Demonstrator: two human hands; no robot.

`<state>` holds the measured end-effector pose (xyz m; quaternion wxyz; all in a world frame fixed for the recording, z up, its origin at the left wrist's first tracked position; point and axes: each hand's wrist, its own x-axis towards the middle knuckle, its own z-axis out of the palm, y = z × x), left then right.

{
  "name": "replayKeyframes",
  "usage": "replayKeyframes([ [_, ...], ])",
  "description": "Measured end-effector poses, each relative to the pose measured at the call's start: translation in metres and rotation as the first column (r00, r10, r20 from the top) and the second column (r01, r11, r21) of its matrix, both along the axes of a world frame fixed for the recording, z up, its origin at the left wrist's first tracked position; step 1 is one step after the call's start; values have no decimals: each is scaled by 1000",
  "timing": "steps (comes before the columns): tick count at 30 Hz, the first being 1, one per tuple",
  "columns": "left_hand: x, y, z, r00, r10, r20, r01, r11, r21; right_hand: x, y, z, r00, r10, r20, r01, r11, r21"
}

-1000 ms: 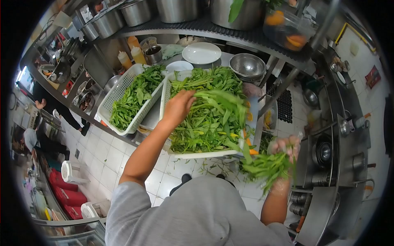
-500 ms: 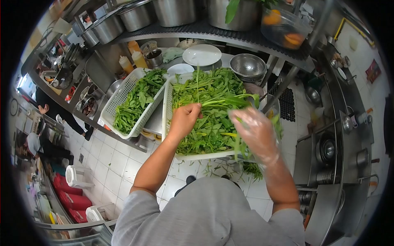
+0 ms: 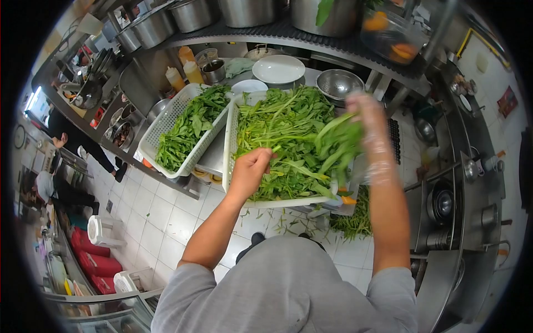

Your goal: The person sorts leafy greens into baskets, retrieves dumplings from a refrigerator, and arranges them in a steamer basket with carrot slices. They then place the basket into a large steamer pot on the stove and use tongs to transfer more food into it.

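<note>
Leafy green stalks [image 3: 327,145] held up over the near white basket [image 3: 229,145], which is heaped w/ more greens [image 3: 283,119]. Left hand [image 3: 251,168] bare, fist closed on the stem ends, just above the greens near the basket's front-left part. Right hand [image 3: 371,129] in clear plastic glove, raised at the basket's right edge, motion-blurred; fingers look wrapped on the leafy end of the same stalks but grip is too blurred to tell for sure. Stalks run between both hands, tilted up toward the right.

Second white basket [image 3: 161,133] sits left of the first, touching it, w/ darker leaves [image 3: 191,126] inside. Both rest on the steel tabletop [image 3: 214,154]. Behind the baskets: white plate [image 3: 278,69], small white bowl [image 3: 249,86], steel colander [image 3: 339,83], two orange squeeze bottles [image 3: 184,67] beside a steel cup [image 3: 214,70]. Shelf [image 3: 288,32] above carries big steel pots [image 3: 194,12] + a clear tub [image 3: 395,34] w/ orange pieces.

Floor: white tiles [image 3: 158,213], green scraps strewn under the basket front, pile of trimmings [image 3: 355,219] lower right. Person wears grey shirt [image 3: 288,288]. Far left, other people [image 3: 72,145] stand along another counter; red crates [image 3: 91,261] at lower left.
</note>
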<state>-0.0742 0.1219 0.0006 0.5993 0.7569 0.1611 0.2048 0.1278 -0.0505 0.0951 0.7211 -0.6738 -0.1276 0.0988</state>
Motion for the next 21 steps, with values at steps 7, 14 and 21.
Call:
replayKeyframes([
  [7, 5, 11, -2, 996, -49, 77, 78, 894, -441, 15, -67, 10, 931, 364, 41, -331, 790, 516],
  [14, 27, -41, 32, 981, -193, -25, 183, 959, -218, 20, -82, -16, 935, 352, 50, -346, 867, 359],
  [21, 91, -176, -26, 887, -407, 217, 134, 678, 723, 47, -67, 29, 895, 420, 151, -391, 901, -189],
])
